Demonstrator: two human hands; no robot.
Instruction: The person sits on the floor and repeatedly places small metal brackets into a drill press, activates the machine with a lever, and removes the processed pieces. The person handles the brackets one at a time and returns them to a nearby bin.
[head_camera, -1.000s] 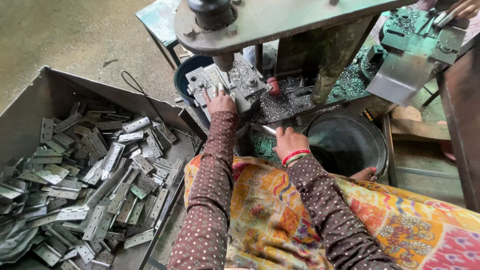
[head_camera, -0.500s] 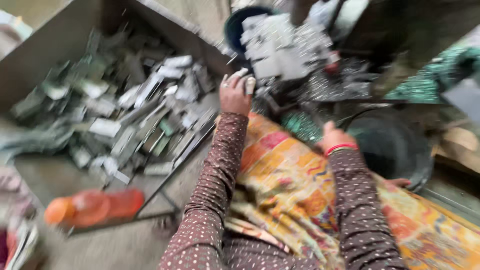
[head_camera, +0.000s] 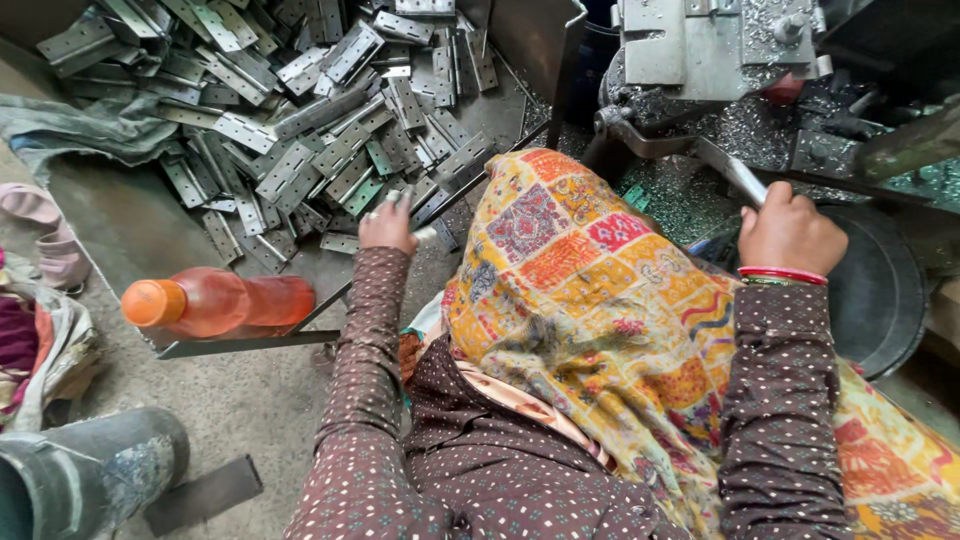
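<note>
The left hand (head_camera: 388, 225) reaches into the tray (head_camera: 120, 225) of metal hinges (head_camera: 300, 120), its grip closed around one hinge (head_camera: 400, 197) at the near edge of the heap, where pieces lie closest to reach. The right hand (head_camera: 790, 230) is wrapped tight on the press lever (head_camera: 735, 172), seemingly kept ready at the machine (head_camera: 700, 45). An orange bottle (head_camera: 215, 303) lies on the tray's near rim. A patterned cloth (head_camera: 590, 300) covers the lap.
</note>
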